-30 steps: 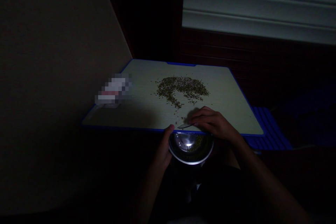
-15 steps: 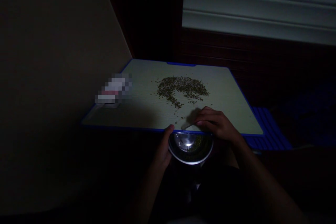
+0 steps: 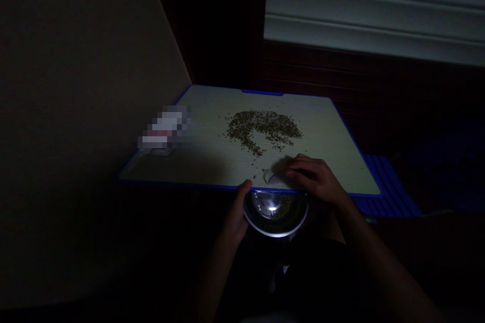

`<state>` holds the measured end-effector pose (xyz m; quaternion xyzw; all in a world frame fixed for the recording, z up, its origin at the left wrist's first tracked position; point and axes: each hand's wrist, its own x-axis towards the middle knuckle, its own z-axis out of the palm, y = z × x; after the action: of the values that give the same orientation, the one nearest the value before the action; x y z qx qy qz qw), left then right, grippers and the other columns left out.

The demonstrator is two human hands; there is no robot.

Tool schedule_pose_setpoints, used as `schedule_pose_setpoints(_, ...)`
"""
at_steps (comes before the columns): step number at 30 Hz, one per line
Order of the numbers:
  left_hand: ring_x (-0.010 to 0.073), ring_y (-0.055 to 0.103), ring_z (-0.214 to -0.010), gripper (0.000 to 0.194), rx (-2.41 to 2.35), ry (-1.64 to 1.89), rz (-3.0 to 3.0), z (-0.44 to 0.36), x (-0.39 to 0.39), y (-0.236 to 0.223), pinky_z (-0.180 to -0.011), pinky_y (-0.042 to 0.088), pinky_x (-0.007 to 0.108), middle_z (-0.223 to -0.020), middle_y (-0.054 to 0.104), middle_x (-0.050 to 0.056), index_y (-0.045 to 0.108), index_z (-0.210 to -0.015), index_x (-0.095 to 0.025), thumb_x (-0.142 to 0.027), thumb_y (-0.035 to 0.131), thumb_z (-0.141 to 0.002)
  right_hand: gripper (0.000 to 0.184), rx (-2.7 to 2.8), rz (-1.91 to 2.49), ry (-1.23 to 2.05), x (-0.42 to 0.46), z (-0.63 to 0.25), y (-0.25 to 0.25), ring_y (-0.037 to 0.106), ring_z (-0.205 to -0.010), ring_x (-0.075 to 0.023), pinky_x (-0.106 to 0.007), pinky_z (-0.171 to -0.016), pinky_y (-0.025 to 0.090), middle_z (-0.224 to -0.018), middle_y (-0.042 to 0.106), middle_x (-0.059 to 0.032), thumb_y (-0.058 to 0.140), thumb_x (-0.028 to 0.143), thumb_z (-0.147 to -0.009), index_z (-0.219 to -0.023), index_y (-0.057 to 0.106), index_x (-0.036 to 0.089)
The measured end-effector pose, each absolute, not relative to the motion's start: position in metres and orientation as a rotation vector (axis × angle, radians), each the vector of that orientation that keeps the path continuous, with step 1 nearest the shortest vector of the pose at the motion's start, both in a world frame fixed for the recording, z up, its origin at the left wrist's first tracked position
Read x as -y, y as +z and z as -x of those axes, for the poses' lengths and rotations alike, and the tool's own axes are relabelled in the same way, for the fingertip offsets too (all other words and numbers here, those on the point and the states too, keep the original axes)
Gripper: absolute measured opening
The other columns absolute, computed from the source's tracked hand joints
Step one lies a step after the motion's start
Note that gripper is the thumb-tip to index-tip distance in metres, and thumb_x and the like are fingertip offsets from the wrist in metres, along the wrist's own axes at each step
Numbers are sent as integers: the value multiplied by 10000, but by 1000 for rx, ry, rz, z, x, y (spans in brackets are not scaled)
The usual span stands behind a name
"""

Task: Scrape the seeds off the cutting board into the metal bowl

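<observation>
A pale, blue-edged board (image 3: 322,136) bears a scattered heap of small greenish-brown beans or seeds (image 3: 265,126). Below its near edge hangs a shiny metal bowl (image 3: 280,232), with some greenish beans or seeds inside at the right. My left hand (image 3: 238,212) grips the bowl's left side, and its thumb reaches up to the board's edge. Between the fingers of my right hand (image 3: 316,176) is a thin, pale, curved piece (image 3: 273,176), too dim to name, low over the board near that edge. A few loose beans lie just beyond its tip.
A pixelated white and red item (image 3: 162,131) stands at the board's left side. A wall (image 3: 76,111) rises at the left, and pale slatted panels (image 3: 371,15) are behind. Blue striped cloth or mat (image 3: 390,186) shows past the board's right edge. The surroundings are very dark.
The pale piece in my right hand has lifted and tilted slightly away from the board's near edge, showing more of its face. My left hand and the bowl have hardly moved.
</observation>
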<state>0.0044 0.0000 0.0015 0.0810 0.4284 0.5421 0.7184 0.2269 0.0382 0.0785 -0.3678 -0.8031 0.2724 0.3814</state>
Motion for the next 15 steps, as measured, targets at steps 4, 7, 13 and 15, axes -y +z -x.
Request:
schedule_pose_setpoints(4, 275, 772, -995, 337, -983, 1184, -175, -4, 0, 2, -1000, 572, 400, -1002, 829, 115, 770, -1056, -119, -397, 797, -866, 120, 2053, 952, 700, -37, -228, 77, 670, -829, -187, -343, -756, 518, -897, 750, -25, 690, 308, -977, -1012, 793, 256)
schedule_pose_setpoints(7, 241, 768, -877, 305, -1000, 1171, -168, -3, 0, 1, -929, 588, 372, -915, 823, 95, 770, -985, -122, -401, 802, -867, 114, 2040, 964, 714, -36, -228, 77, 667, -812, -181, -328, -740, 510, -877, 738, -25, 701, 306, -966, -991, 794, 244)
schedule_pose_setpoints(13, 228, 755, -842, 303, -1007, 1179, -173, -3, 0, 0, -856, 590, 347, -889, 817, 88, 771, -979, -124, -403, 806, -866, 111, 2014, 966, 746, -36, -230, 77, 656, -781, -169, -323, -732, 505, -861, 730, -17, 697, 303, -954, -967, 785, 238)
schedule_pose_setpoints(15, 226, 752, -822, 300, -1015, 1166, -172, -3, 1, 1, -834, 589, 343, -862, 812, 83, 769, -956, -126, -411, 803, -867, 107, 2014, 966, 750, -36, -230, 76, 657, -780, -168, -325, -735, 509, -849, 727, -11, 692, 301, -952, -950, 783, 243)
